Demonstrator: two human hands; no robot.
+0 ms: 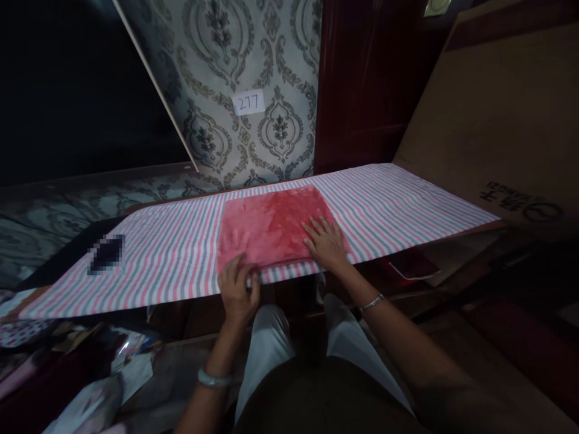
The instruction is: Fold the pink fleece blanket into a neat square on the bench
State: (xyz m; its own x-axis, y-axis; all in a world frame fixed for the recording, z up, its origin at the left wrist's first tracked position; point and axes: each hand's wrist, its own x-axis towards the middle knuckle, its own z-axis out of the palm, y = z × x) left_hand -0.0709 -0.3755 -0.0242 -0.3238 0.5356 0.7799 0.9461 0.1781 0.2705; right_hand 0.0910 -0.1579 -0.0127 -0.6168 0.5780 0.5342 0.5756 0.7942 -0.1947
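A red plush cloth [266, 223], folded into a flat rectangle, lies on a striped cloth [176, 253] in pink, grey and white. My right hand [326, 244] rests palm down on the plush cloth's right side, fingers spread. At its near left corner is my left hand [237, 289], with bent fingertips touching the edge and the thumb held apart. Neither hand visibly pinches the fabric. Lighter and darker patches show in the pile. How many layers the plush cloth has is hidden.
A large cardboard box [502, 120] stands at the right end of the table. A dark screen [81, 90] hangs at the upper left. A small pixelated dark patch [107, 254] shows on the striped cloth's left. Clutter [99, 374] fills the lower left.
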